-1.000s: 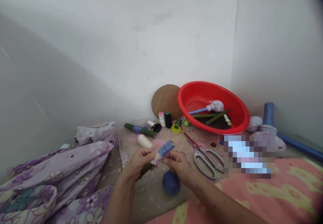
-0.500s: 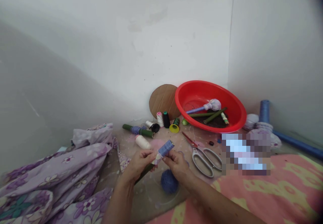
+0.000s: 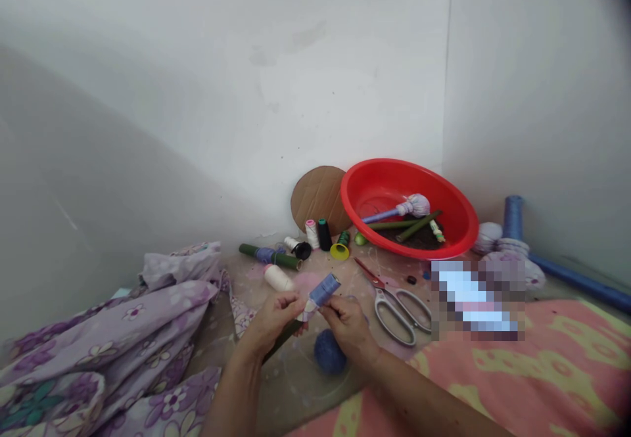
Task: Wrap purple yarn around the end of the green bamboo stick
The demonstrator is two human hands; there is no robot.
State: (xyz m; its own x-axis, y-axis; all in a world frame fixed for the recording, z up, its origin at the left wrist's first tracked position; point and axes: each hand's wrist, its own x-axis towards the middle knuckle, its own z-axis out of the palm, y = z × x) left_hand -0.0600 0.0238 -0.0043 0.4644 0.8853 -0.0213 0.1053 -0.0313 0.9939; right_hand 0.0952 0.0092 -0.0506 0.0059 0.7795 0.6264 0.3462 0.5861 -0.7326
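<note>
My left hand [image 3: 270, 322] is closed around a green stick [image 3: 280, 340] whose upper end is wrapped in blue thread [image 3: 324, 290] over pale fabric. My right hand [image 3: 349, 324] pinches the same wrapped end from the right, fingers closed. A ball of blue yarn [image 3: 329, 353] lies on the floor just below my right hand. Both forearms reach in from the bottom edge.
Scissors [image 3: 394, 302] lie right of my hands. Several thread spools [image 3: 318, 233] and a green rod [image 3: 269, 256] stand near the wall. A red basin [image 3: 456, 210] holds sticks and a fabric-headed stick. Purple floral cloth [image 3: 113, 345] piles at left, a pink mat [image 3: 517, 378] at right.
The view has drifted slightly; my hands keep the same hold on the wrapped stick, with my right fingers shifting a little on the thread.
</note>
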